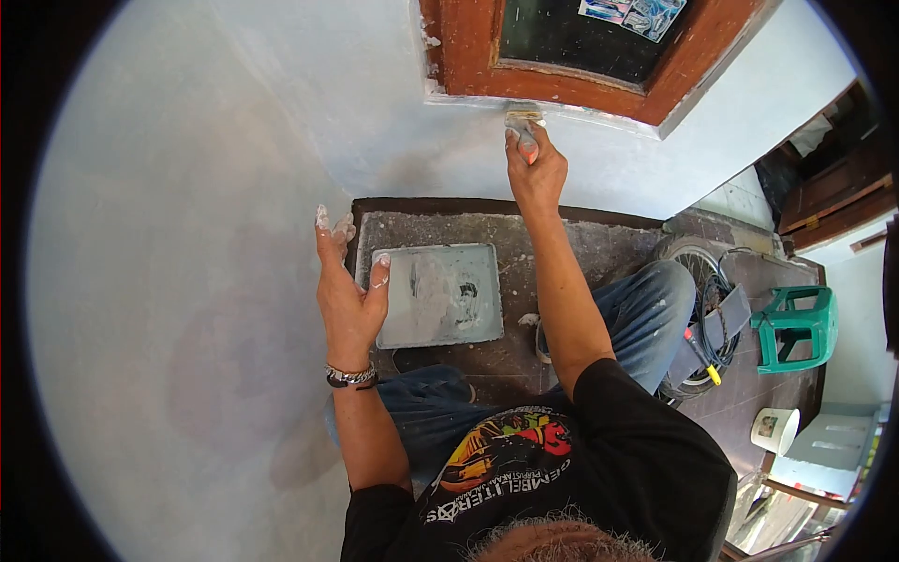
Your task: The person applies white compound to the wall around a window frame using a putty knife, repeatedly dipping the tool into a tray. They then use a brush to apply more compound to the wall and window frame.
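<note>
Under the window frame [599,89], up against the pale wall [309,103], the person's right hand [536,169] is wrapped tight round a small scraper [523,124], fingers fully curled on its handle, w/ an orange bit of that handle peeking out btwn them. Blade end sits right at the bottom edge of the brown wooden frame, where frame meets wall; can't tell if blade is flat on the wall or tilted.

Left hand [348,290] is held lower and well apart from the right. It grips the left edge of a grey square tray [449,304]: thumb lies over the tray's top face near the corner, other fingers stretched mostly straight and spread behind/alongside the edge, tips smeared white. Tray is level-ish, coated w/ smeared grey-white filler, thicker in the middle. Metal chain bracelet [350,377] on the left wrist.

Person wears a black printed T-shirt [524,468] and blue jeans [646,318] flecked w/ white. Below the tray, dark speckled floor [524,244] w/ dusty patches. Off to the right: a bike wheel [698,262] w/ coiled cable, a green plastic stool [796,328], and a white bucket [774,429] further down.
</note>
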A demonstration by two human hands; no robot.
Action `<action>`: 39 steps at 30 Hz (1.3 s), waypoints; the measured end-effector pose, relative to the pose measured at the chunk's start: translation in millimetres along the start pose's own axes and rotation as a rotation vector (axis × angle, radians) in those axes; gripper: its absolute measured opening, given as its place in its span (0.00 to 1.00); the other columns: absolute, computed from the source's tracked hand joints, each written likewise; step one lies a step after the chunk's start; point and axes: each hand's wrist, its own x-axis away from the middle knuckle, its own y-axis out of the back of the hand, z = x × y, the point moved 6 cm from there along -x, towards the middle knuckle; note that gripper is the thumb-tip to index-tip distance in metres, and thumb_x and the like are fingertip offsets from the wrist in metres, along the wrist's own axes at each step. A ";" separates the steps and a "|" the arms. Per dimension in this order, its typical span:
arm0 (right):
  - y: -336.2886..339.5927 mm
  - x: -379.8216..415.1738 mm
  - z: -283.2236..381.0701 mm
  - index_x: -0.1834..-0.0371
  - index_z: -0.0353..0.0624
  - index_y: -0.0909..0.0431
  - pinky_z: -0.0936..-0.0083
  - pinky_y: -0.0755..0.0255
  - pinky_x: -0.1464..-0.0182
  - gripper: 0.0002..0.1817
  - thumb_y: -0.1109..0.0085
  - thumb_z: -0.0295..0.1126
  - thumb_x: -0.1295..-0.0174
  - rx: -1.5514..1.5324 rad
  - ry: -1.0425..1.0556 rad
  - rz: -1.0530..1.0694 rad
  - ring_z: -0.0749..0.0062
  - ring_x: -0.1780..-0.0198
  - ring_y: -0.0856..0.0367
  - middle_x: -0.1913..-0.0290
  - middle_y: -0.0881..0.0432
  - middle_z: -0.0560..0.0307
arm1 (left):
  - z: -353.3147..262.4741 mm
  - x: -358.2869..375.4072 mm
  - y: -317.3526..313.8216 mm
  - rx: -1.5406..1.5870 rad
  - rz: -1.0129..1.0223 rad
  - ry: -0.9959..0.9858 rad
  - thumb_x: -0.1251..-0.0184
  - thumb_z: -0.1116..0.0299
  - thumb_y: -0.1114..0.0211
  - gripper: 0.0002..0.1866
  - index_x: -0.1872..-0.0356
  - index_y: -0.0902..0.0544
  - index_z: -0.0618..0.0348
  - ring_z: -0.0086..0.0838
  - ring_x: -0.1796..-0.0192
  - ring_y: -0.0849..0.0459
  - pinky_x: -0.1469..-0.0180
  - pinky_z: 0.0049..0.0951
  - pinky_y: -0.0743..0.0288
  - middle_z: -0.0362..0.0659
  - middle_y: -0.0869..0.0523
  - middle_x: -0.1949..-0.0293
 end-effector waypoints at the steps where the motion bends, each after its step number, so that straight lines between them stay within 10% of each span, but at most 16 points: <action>1: -1.2 -0.7 3.6 0.51 0.36 0.16 0.59 0.20 0.59 0.19 0.31 0.39 0.39 0.011 0.002 0.008 0.44 0.63 0.12 0.65 0.13 0.37 | 0.2 0.2 0.4 0.004 0.000 0.001 0.35 0.76 0.35 0.45 0.20 0.52 0.63 0.51 0.32 0.23 0.29 0.45 0.33 0.65 0.24 0.35; 18: -61.4 24.2 43.7 0.49 0.37 0.16 0.60 0.20 0.58 0.21 0.31 0.40 0.40 -0.327 -0.021 0.211 0.42 0.61 0.13 0.64 0.14 0.35 | 5.6 -0.4 -1.0 -0.014 0.016 0.031 0.35 0.74 0.34 0.46 0.20 0.52 0.62 0.50 0.33 0.22 0.30 0.45 0.32 0.63 0.22 0.36; 25: 11.8 33.3 -26.0 0.44 0.34 0.19 0.79 0.22 0.58 0.15 0.36 0.26 0.33 -0.577 -0.116 0.109 0.77 0.63 0.15 0.63 0.12 0.53 | 3.2 2.9 0.2 -0.024 0.018 0.012 0.33 0.73 0.35 0.44 0.21 0.50 0.63 0.49 0.34 0.22 0.31 0.47 0.32 0.62 0.22 0.36; 39: 151.6 -35.3 -134.1 0.50 0.30 0.18 0.77 0.21 0.62 0.13 0.37 0.30 0.31 -0.285 -0.183 -0.255 0.77 0.66 0.14 0.68 0.14 0.55 | -6.3 1.6 -17.6 -0.065 0.094 -0.034 0.34 0.72 0.34 0.45 0.21 0.50 0.64 0.54 0.29 0.27 0.30 0.43 0.32 0.64 0.24 0.33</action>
